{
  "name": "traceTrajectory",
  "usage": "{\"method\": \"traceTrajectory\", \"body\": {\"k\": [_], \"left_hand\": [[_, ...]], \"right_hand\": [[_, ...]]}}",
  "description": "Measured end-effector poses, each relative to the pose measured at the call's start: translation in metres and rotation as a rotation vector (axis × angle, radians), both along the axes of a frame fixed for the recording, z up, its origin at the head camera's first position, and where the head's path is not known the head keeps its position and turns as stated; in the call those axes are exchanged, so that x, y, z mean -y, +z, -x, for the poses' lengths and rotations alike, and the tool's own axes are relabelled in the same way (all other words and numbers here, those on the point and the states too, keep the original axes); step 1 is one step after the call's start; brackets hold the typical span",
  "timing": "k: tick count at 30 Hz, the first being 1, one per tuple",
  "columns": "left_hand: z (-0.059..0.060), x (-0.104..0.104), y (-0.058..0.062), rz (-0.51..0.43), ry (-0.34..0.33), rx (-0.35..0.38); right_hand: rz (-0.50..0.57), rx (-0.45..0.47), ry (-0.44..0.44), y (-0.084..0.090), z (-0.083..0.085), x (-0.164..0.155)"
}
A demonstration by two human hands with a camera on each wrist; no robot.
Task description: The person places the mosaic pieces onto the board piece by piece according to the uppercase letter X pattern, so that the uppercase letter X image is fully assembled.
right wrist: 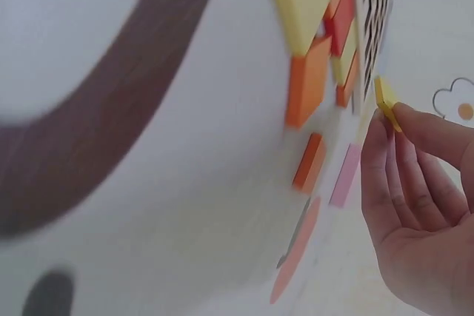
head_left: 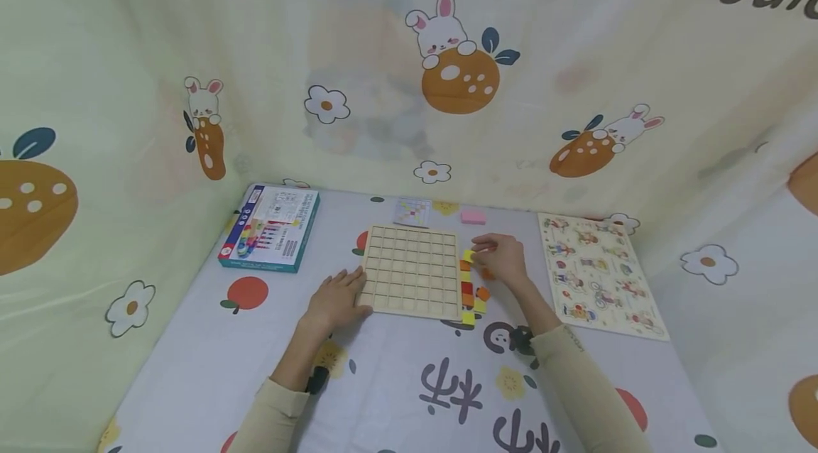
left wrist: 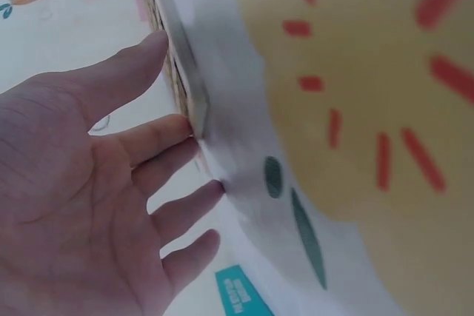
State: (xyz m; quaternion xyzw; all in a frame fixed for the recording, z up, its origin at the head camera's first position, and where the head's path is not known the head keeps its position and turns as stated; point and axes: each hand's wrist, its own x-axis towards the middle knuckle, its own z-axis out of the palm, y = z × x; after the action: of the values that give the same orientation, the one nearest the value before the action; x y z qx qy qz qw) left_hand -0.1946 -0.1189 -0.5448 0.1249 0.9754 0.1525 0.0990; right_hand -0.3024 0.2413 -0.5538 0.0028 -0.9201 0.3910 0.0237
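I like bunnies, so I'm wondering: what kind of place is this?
Probably a small play corner, though I can't see what lies beyond it. A bunny-print sheet hangs at the back and sides, and a wooden grid board lies beside small coloured tiles.

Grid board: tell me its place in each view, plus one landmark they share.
Head: grid board at centre, below mid-height.
Left wrist: grid board upper left of centre, nearly edge-on.
Right wrist: grid board at top, right of centre, a steep strip.
Shared landmark: right hand, right of centre in head, top left in left wrist, right edge in right wrist.
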Motion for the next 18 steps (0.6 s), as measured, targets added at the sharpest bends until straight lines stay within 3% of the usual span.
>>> {"method": "traceTrajectory", "body": {"k": [8,14,18], "left_hand": [[0.0,0.001,0.002,0.011,-0.013,0.005],[0.009,0.004,-0.001,0.052,-0.014,-0.012],[0.013,0.006,-0.004,0.02,-0.001,0.006]], "right_hand": [[0.095,0.031,0.011,0.005,0.007,0.026],[0.17,0.029,0.075,0.006,0.017,0.044],[0.196,0.061,0.102,0.007,0.023,0.057]]}}
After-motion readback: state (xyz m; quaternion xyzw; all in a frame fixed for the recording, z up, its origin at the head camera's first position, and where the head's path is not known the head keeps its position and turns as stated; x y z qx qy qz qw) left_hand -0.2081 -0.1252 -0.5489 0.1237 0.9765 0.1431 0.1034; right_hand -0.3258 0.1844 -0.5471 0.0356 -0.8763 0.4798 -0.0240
